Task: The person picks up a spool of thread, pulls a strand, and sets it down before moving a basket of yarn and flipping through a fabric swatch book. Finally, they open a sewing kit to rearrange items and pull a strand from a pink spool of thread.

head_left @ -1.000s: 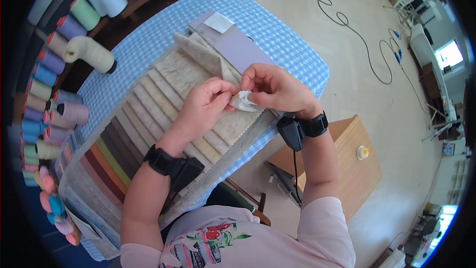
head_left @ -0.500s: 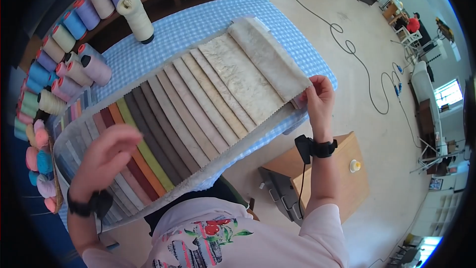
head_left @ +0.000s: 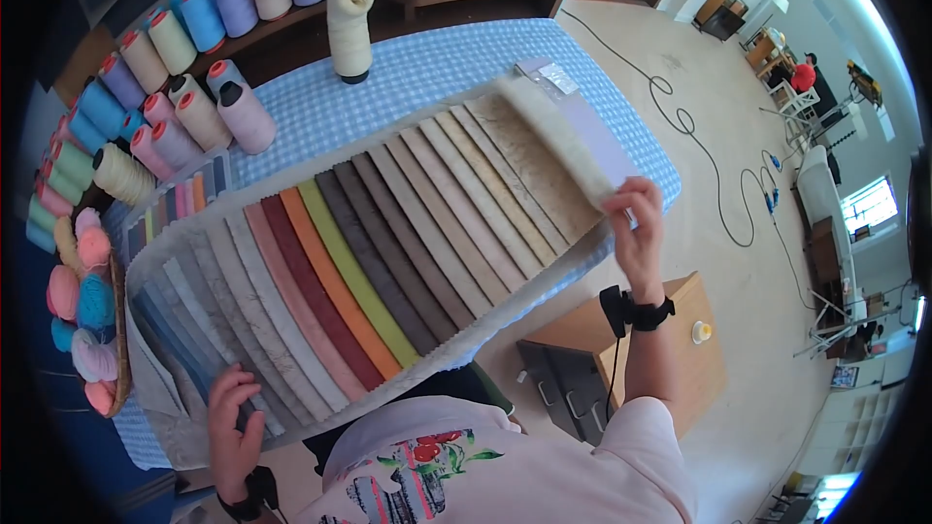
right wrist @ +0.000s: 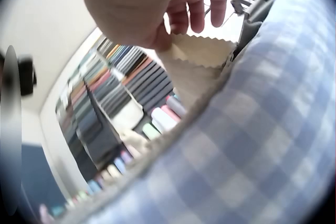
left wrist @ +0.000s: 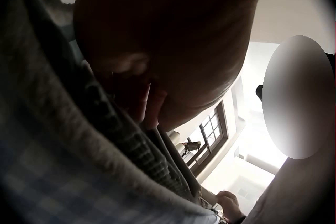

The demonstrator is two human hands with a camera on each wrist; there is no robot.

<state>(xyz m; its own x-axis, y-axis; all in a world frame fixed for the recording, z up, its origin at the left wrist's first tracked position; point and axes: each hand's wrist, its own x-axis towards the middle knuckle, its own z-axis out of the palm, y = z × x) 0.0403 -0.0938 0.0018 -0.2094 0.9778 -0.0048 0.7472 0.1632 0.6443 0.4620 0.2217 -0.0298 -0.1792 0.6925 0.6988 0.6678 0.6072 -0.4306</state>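
Note:
A fabric swatch book point(head_left: 335, 281), with overlapping zigzag-edged strips in blue-grey, pink, orange, green, brown and beige, lies across the table. My right hand point(head_left: 636, 238) pinches the near corner of the last beige swatch point(head_left: 558, 131) at the right end, and the swatch is lifted off the one below. In the right wrist view, the thumb and fingers hold that swatch's zigzag edge point(right wrist: 205, 50). At the book's near left edge, my left hand point(head_left: 236, 417) rests by the grey swatches with fingers loosely bent. It is dark in the left wrist view, above the layered fabric edges point(left wrist: 131, 145).
Thread cones point(head_left: 257, 116) stand along the table's far left side and on a shelf point(head_left: 456, 5) behind. A basket point(head_left: 121, 330) of yarn balls sits at the left. Under the lifted swatch lies a lilac backing board point(head_left: 597, 141). A wooden cabinet point(head_left: 689, 359) stands on the right.
Both hands were together at a pale fabric corner; the left hand has swung away to the book's near left edge. The right hand keeps the last swatch, now raised, baring the lilac board.

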